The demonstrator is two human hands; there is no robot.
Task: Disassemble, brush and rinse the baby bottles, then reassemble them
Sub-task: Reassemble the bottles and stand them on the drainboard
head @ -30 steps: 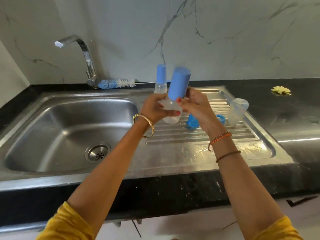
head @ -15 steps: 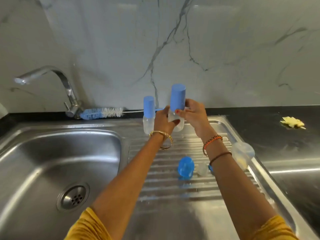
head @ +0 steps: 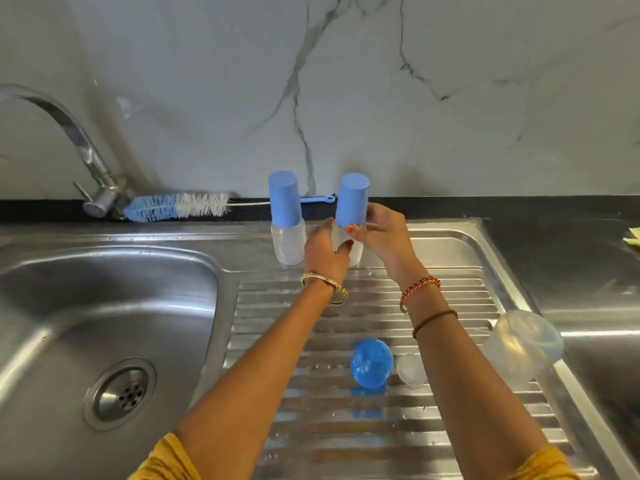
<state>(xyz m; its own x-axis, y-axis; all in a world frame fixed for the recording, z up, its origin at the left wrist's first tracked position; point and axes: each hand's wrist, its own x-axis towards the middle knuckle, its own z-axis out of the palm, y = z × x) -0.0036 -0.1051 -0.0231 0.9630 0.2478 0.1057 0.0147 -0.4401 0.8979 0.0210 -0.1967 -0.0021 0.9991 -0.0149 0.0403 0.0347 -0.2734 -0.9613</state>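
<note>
Two assembled baby bottles with blue caps stand upright at the back of the steel drainboard [head: 367,445]. The left bottle [head: 286,220] stands alone. My left hand [head: 325,251] and my right hand [head: 381,233] both hold the clear body of the right bottle [head: 351,202], its base down at the drainboard's back edge. Nearer to me on the ribs lie a blue cap [head: 371,362] and a small clear teat [head: 410,369]. A clear uncapped bottle [head: 519,344] lies at the drainboard's right rim. A blue and white bottle brush [head: 180,206] lies behind the sink against the wall.
The sink basin [head: 104,306] with its drain is at the left, and the tap [head: 69,140] arches above it. Black counter runs to the right, with a yellow object [head: 632,240] at the frame's edge. A marble wall stands close behind.
Both hands carried the capped bottle from mid-air down and away, setting it upright beside the other capped bottle. The view tilted down and closer to the drainboard.
</note>
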